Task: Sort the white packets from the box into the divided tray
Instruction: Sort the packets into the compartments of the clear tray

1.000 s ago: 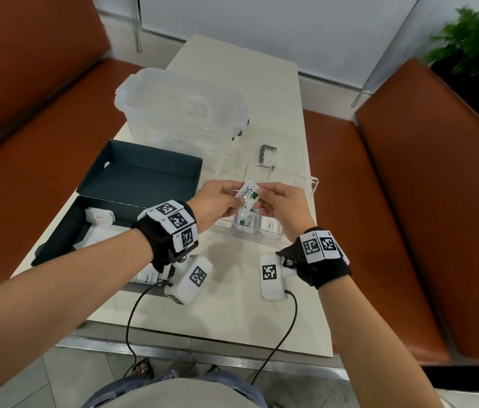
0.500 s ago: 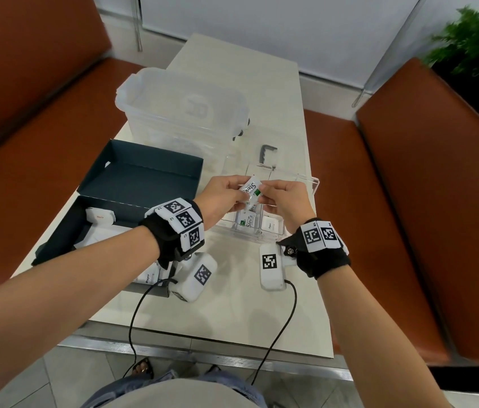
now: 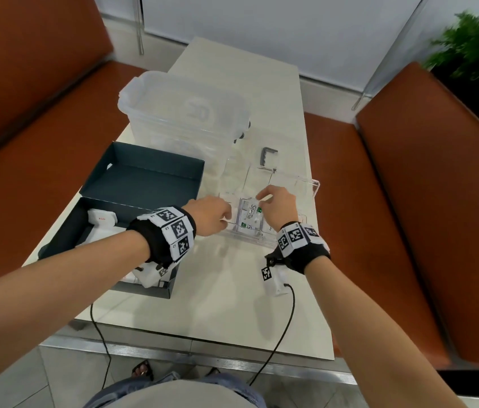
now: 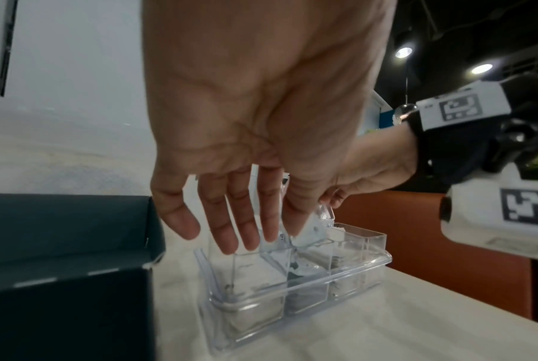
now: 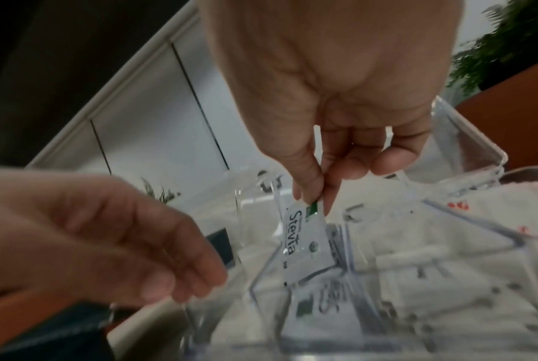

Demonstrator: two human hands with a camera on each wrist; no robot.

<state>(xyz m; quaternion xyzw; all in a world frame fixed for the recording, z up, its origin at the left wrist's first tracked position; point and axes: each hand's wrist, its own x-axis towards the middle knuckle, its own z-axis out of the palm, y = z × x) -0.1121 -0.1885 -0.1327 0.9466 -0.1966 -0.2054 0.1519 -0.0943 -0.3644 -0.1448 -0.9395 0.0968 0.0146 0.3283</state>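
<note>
Stevia packet (image 5: 307, 241), white with a green corner, is pinched at its top by the right hand (image 3: 278, 208) and half lowered into a middle compartment of the clear divided tray (image 3: 314, 187) near the counter's right edge. The left hand (image 3: 210, 215) hovers beside it, fingers relaxed, holding nothing. Some packets already sit in the tray; several remain in the dark box (image 3: 67, 237).

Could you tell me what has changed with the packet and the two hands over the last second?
The left hand let go of the Stevia packet and drew back, fingers relaxed. The right hand keeps pinching its top and has lowered it into the divided tray, middle compartment. The dark box and clear tub stayed put.
</note>
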